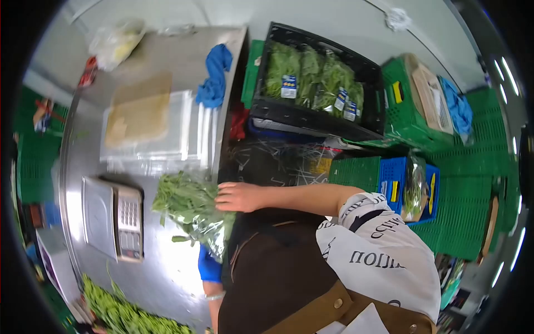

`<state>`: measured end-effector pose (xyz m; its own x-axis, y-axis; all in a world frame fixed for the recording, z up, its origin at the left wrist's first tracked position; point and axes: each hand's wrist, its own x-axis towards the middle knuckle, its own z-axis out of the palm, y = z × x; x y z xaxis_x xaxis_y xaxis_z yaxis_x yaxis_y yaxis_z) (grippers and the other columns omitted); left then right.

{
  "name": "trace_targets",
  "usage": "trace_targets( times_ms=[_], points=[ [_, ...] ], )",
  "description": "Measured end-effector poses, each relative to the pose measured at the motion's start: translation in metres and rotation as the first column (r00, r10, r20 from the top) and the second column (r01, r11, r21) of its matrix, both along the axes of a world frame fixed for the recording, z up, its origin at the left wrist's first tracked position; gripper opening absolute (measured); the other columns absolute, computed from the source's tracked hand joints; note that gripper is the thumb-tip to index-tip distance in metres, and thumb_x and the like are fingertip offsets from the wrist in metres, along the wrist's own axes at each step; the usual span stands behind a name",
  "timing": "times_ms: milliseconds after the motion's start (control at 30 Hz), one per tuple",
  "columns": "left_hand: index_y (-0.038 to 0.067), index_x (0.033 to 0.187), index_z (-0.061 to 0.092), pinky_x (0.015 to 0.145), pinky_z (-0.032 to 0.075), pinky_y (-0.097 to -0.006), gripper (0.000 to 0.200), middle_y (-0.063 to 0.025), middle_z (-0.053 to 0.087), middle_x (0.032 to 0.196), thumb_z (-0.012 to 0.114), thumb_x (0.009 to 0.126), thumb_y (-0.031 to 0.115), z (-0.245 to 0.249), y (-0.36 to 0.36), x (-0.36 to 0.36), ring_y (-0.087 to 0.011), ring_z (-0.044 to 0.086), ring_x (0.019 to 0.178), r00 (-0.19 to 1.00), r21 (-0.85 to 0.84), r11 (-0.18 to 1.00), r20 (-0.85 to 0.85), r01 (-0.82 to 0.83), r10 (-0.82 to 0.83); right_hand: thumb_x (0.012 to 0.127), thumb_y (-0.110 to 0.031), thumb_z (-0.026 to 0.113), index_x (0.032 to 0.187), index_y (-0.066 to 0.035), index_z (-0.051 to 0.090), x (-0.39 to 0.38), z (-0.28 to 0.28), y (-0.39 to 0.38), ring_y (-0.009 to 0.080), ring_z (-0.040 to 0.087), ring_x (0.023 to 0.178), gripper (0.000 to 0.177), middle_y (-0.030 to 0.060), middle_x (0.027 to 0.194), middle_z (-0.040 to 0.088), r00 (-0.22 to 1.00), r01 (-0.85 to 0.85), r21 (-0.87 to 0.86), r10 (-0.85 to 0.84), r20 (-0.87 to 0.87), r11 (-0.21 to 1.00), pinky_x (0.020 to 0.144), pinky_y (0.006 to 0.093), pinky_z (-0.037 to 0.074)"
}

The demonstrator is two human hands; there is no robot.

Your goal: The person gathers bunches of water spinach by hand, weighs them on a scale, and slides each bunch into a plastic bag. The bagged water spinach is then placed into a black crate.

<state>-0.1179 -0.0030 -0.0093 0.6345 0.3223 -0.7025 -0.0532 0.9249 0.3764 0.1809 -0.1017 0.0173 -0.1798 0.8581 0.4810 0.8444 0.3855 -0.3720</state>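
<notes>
A clear plastic bag of leafy greens (194, 209) is at the near edge of the steel table (161, 278). My right hand (239, 197), bare, has its fingers closed on the side of the bag closest to my body. In a blue glove, my left hand (209, 265) grips the bag's lower end; its fingertips are hidden behind the plastic and leaves. A weighing scale (129, 222) with a keypad stands just beyond the bag. Loose green leafy stems (128, 312) lie on the table to my left.
Flat clear bags (183, 128) and a blue cloth (216, 78) lie on the table to my right. A black crate (317, 125) holds several labelled bags of greens. Green crates (411, 106) and a blue basket (394, 178) stand nearby. Scraps litter the dark floor (267, 161).
</notes>
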Motion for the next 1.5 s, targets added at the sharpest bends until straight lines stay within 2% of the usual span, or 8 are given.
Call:
trace_targets(
  times_ms=[167,333,400,467,633,767,1033,1500],
  points=[
    [-0.001,0.129,0.046,0.097,0.042,-0.04,0.043,-0.014,0.053,0.125,0.043,0.095,0.026,0.09,0.083,-0.021,-0.0254,0.053,0.112,0.943,0.857,0.399,-0.324,0.325,-0.072,0.075,-0.009,0.057,0.097,-0.004,0.059,-0.003,0.128,0.033,0.0233,0.061,0.075,0.023,0.0058,0.09,0.062,0.987,0.118,0.063,-0.11,-0.117,0.991,0.069,0.0343,0.051],
    [-0.001,0.134,0.041,0.099,0.04,-0.0372,0.046,-0.0132,0.046,0.134,0.043,0.097,0.025,0.074,0.127,0.037,-0.0253,0.048,0.117,0.993,0.685,0.725,0.023,0.072,-0.12,0.068,-0.003,0.061,0.091,-0.004,0.059,0.028,0.178,0.032,0.0286,0.061,0.067,0.023,0.0066,0.083,0.063,0.838,0.241,0.157,-0.124,-0.531,0.958,0.061,0.0377,0.049],
    [-0.001,0.132,0.043,0.098,0.041,-0.0364,0.048,-0.0103,0.049,0.131,0.056,0.091,0.02,0.012,0.133,0.039,-0.0223,0.051,0.113,0.848,0.886,0.025,-0.434,0.463,-0.303,0.068,-0.002,0.063,0.092,-0.005,0.062,0.059,0.195,0.016,0.0286,0.063,0.076,0.025,0.0109,0.084,0.065,0.69,0.239,0.035,-0.144,-0.709,0.97,0.067,0.0357,0.05],
    [0.0,0.131,0.043,0.098,0.041,-0.0355,0.051,-0.0085,0.051,0.129,0.062,0.086,0.017,0.007,0.118,0.068,-0.0207,0.052,0.112,0.805,0.896,-0.034,-0.414,0.443,-0.426,0.072,-0.003,0.065,0.101,-0.004,0.06,0.091,0.192,0.001,0.0208,0.063,0.083,0.029,0.0082,0.091,0.065,0.522,0.333,-0.041,-0.22,-0.824,0.942,0.075,0.0319,0.049],
    [0.001,0.133,0.041,0.101,0.039,-0.037,0.05,-0.0096,0.05,0.132,0.06,0.088,0.013,0.108,0.002,0.242,-0.0234,0.052,0.115,0.963,0.721,0.683,0.085,0.116,-0.254,0.08,-0.018,0.072,0.138,-0.001,0.03,0.163,0.141,-0.06,0.0189,0.045,0.12,0.073,0.0113,0.132,0.045,0.01,0.084,-0.027,-0.028,-1.0,0.996,0.1,0.0327,0.038],
    [0.0,0.13,0.045,0.096,0.042,-0.0352,0.046,-0.0104,0.056,0.123,0.061,0.088,0.011,0.12,-0.032,0.319,-0.021,0.055,0.111,0.968,0.672,0.712,-0.028,0.202,-0.248,0.076,-0.011,0.075,0.144,-0.002,0.023,0.15,0.063,-0.118,0.0203,0.036,0.129,0.085,0.012,0.14,0.038,0.269,0.199,-0.228,-0.277,-0.922,0.953,0.107,0.0341,0.029],
    [0.0,0.14,0.034,0.108,0.03,-0.0364,0.055,-0.0159,0.047,0.134,0.049,0.095,0.028,0.14,-0.109,0.419,-0.0242,0.045,0.125,0.77,0.743,0.518,0.005,0.425,-0.638,0.074,-0.006,0.071,0.125,0.0,0.048,0.256,0.035,-0.305,0.0215,0.06,0.098,0.056,0.011,0.111,0.062,-0.653,0.454,-0.551,-0.16,-0.74,0.7,0.091,0.0355,0.045],
    [-0.005,0.122,0.053,0.094,0.047,-0.0336,0.034,-0.0155,0.061,0.115,0.052,0.092,0.011,0.064,-0.088,0.363,-0.0237,0.059,0.108,0.709,0.578,0.449,-0.371,0.681,-0.599,0.083,-0.034,0.067,0.14,-0.001,0.031,0.361,-0.056,-0.405,0.0389,0.038,0.127,0.075,0.022,0.14,0.036,-0.384,0.838,-0.422,-0.923,-0.007,-0.346,0.105,0.0448,0.033]
  ],
)
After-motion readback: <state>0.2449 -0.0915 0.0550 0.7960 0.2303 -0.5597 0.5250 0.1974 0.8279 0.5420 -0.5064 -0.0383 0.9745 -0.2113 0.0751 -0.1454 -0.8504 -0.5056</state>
